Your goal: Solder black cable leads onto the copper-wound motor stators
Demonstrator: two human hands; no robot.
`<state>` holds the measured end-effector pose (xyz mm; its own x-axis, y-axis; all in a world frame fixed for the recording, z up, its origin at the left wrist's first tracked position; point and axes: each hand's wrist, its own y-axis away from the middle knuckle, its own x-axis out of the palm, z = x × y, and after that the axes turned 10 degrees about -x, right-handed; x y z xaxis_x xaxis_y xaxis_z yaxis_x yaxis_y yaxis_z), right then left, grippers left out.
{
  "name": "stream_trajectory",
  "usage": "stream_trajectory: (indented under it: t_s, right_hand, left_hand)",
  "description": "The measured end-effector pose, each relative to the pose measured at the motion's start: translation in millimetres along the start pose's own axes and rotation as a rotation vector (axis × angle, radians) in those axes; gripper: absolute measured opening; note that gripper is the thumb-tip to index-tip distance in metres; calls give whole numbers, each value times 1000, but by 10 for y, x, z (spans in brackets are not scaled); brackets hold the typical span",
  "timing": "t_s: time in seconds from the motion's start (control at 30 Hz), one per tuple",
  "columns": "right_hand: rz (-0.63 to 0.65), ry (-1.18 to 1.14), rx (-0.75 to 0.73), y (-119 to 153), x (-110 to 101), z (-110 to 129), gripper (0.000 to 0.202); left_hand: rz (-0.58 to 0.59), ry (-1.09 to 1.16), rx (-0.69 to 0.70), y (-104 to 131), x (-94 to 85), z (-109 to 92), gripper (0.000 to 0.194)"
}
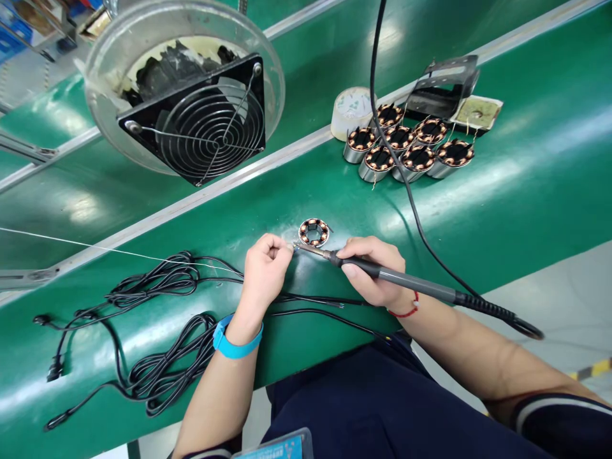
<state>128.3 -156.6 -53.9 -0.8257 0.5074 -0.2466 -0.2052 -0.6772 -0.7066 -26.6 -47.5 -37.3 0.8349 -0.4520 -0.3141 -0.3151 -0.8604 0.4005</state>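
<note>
My right hand (375,268) is closed around the dark handle of a soldering iron (415,284), whose metal tip points left. The tip meets the fingertips of my left hand (268,264), which are pinched together on something small, perhaps a wire end; it is too small to make out. Just behind the tip, a ring-shaped stator with copper coils (314,233) lies on the green table. Black cables (310,298) pass beneath both hands.
Several coil stators (417,159) stand at the back right beside a tape roll (352,113) and a black metal holder (442,89). A fan (215,127) hangs at upper left. Coiled black cables (162,363) lie at left. The iron's cord (415,210) arches over the right side.
</note>
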Motion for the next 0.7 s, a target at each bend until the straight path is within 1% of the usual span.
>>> stream_trajectory:
  t_s: [0.23, 0.43, 0.7]
  right_hand:
    - [-3, 3, 7, 7, 4, -3, 9]
    - [-49, -11, -9, 13, 17, -28, 13]
    - [-26, 20, -26, 5, 31, -29, 14]
  left_hand:
    - [9, 44, -40, -2, 4, -23, 8]
    - [15, 50, -42, 2, -1, -36, 10]
    - [4, 39, -31, -4, 2, -31, 8]
